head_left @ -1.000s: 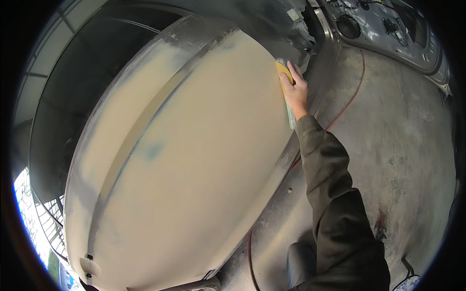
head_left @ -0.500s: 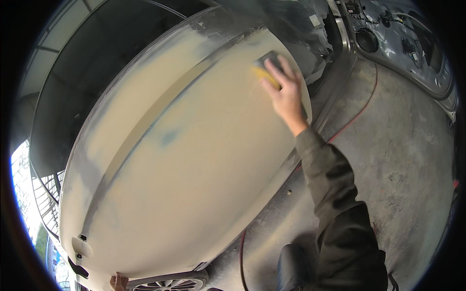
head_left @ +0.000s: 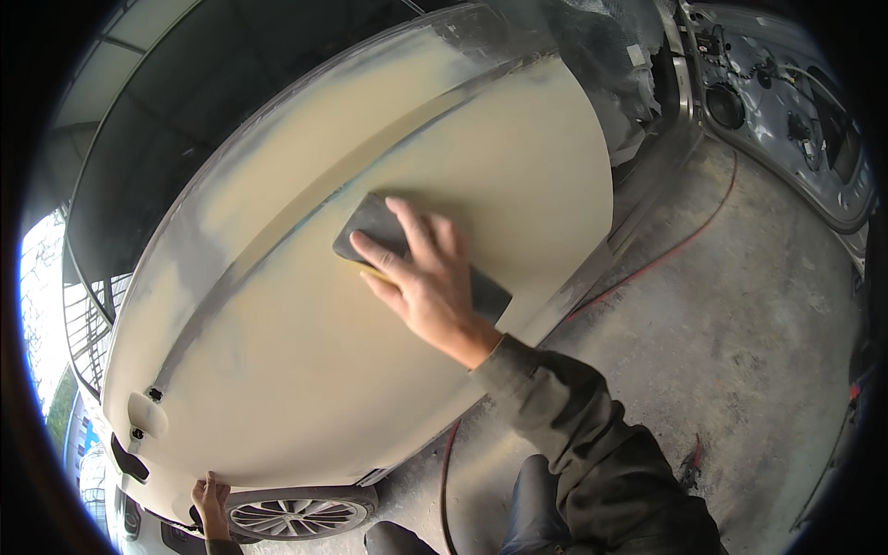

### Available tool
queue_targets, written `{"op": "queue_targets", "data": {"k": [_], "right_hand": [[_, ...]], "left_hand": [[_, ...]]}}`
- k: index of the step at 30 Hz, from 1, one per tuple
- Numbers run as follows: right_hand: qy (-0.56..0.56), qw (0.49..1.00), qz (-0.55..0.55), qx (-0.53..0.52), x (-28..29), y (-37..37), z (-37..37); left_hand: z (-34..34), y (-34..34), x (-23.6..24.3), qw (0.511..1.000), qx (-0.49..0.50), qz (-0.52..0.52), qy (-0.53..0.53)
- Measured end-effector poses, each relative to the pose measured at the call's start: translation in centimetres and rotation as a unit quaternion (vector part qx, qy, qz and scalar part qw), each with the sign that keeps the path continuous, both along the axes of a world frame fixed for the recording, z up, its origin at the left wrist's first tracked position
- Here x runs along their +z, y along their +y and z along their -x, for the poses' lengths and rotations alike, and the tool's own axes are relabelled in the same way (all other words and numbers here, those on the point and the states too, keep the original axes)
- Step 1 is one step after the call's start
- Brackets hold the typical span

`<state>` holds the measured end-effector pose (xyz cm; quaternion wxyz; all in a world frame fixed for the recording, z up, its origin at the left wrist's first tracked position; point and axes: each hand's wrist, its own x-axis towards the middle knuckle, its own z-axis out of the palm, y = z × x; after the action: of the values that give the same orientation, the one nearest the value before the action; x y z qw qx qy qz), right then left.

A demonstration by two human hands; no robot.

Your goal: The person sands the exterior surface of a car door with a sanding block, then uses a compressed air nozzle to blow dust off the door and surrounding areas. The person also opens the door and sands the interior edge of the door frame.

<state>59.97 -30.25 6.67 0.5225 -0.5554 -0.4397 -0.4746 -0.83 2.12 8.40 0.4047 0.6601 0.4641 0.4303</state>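
My right hand [head_left: 421, 277] grips a long dark sanding block [head_left: 490, 296] with a yellow edge, laid on the middle of a car's rear body panel [head_left: 296, 370]. The panel is coated in beige filler or primer, with grey and bluish patches and a crease along its length. My left hand [head_left: 212, 507] is at the panel's lower edge by the wheel arch, fingers curled on the edge.
An alloy wheel [head_left: 296, 518] sits below the panel, dark window glass [head_left: 157, 148] above it. At upper right are an open inner door panel [head_left: 786, 120] and a dark door opening. A red hose [head_left: 647, 264] runs over the concrete floor [head_left: 740, 351]; my legs show below.
My right hand has moved with the block from the panel's far right edge down and left to its middle. My left hand has appeared at the lower edge. The view has shifted.
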Motion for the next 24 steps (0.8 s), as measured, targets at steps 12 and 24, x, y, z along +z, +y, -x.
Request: {"op": "queue_targets", "data": {"k": [12, 24], "right_hand": [[0.173, 0.972, -0.113, -0.116, -0.6, 1.9, -1.0], [0.137, 0.988, -0.034, -0.058, 3.5, 4.9, 12.5]], "left_hand": [[-0.5, -1.1, 0.2, 1.0, -0.026, -0.004, 0.011], [-1.2, -0.8, -0.7, 0.998, -0.036, -0.044, -0.021]]}}
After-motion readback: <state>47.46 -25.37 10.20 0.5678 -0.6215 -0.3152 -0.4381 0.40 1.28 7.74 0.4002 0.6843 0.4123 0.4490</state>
